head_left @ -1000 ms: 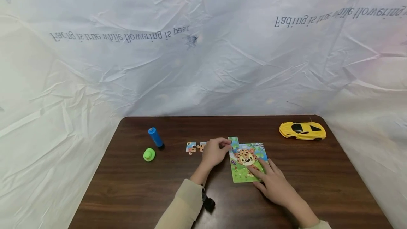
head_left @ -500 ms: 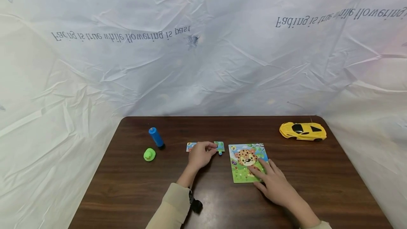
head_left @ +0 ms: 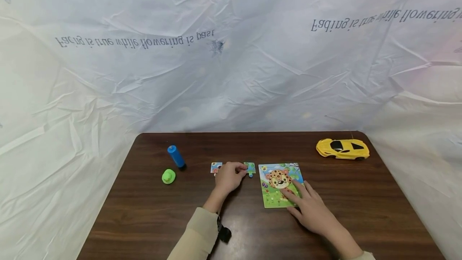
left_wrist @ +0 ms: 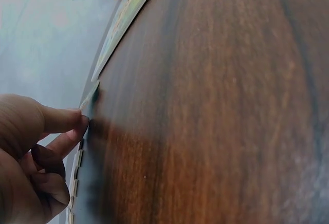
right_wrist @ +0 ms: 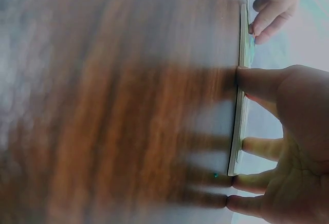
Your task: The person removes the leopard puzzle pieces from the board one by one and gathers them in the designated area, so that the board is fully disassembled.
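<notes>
My left hand [head_left: 228, 177] pinches the left edge of a small blue-green jigsaw piece [head_left: 250, 167] between thumb and fingers, low over the table. In the left wrist view the same piece [left_wrist: 91, 96] juts out past the fingertips. To its left is another jigsaw piece [head_left: 215, 166] with spots on blue, partly covered by the hand. Spread fingers of my right hand [head_left: 312, 210] rest on the lower right of a leopard picture board [head_left: 270, 198]. The right wrist view has the thumb at the edge of the board [right_wrist: 240, 44].
A blue cylinder [head_left: 175, 156] with a dark end and a green rubber duck [head_left: 168, 176] are on the left of the brown table [head_left: 151, 220]. At the back right is a yellow toy car [head_left: 344, 149]. A white printed cloth [head_left: 223, 79] hangs behind the table.
My left hand has moved left from the board's upper left corner, carrying the jigsaw piece away from it. In the last half second it barely moves. The right hand stays on the board.
</notes>
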Demonstrator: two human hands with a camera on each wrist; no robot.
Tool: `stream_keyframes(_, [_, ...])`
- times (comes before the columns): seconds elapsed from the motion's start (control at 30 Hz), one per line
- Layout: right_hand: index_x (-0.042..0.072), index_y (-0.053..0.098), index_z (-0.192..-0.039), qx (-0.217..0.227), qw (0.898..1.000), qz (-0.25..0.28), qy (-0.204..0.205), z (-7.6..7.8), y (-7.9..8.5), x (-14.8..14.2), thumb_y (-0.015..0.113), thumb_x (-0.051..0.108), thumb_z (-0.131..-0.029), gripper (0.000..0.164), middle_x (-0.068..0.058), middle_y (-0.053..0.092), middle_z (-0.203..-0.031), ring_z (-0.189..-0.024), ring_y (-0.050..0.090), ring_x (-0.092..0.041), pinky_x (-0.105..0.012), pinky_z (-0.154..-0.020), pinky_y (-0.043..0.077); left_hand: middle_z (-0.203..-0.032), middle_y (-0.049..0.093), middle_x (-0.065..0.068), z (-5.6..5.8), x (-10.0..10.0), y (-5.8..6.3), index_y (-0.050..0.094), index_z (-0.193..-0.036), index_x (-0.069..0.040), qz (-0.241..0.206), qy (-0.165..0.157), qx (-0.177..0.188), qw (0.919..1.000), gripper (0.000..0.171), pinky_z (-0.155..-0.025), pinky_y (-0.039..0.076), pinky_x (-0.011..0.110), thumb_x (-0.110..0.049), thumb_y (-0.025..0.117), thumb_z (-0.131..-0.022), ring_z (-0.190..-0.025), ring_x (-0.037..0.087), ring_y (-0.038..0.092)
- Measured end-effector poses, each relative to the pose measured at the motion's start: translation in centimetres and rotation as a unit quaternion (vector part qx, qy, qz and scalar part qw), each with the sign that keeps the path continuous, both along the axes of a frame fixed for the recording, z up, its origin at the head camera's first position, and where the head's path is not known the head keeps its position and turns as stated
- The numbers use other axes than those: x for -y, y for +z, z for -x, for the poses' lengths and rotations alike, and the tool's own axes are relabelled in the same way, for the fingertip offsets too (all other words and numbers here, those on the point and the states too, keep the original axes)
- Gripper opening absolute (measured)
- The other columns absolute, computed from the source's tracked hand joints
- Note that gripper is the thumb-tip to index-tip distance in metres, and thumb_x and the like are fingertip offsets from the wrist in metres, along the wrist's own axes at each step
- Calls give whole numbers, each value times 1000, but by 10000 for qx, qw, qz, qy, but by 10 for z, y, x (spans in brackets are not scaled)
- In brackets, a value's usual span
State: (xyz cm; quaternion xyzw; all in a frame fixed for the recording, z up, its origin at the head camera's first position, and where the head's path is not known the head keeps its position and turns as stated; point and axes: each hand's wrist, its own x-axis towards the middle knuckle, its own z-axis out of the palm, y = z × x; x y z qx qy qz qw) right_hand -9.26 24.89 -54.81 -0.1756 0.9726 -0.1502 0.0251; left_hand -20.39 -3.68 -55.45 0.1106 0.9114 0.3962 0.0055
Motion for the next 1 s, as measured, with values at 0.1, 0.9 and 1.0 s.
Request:
stream_keyframes(0.1, [24, 59, -150, -32, 10000, 8, 3, -1, 0, 0, 76, 31, -96, 56, -26, 41, -156, -138, 34, -64, -75, -100, 36, -90, 75, -9, 1, 0, 0, 83, -108, -20, 53, -29, -61, 10000, 12, -53, 46, 28, -20, 76, -97, -68, 6, 63])
stream_keyframes(0.9, [38, 60, -148, 293, 9989, -281, 248, -11, 9, 20, 71, 39, -99, 50, -13, 42, -159, -146, 30, -54, -79, -98, 36, -85, 65, -19, -22, -33, 3, 81, -113, -23, 245, -1047, -6, 9942, 18, -61, 46, 26, -29, 75, -98, -70, -2, 56])
stream_keyframes(1.0, [38, 60, -148, 306, 9988, -260, 282, -11, 9, 20, 71, 39, -99, 50, -13, 42, -159, -146, 29, -55, -79, -98, 36, -82, 62, -19, -24, -37, 2, 81, -113, -21, 297, -1168, 140, 9926, 18, -57, 44, 25, -28, 75, -98, -64, -2, 52])
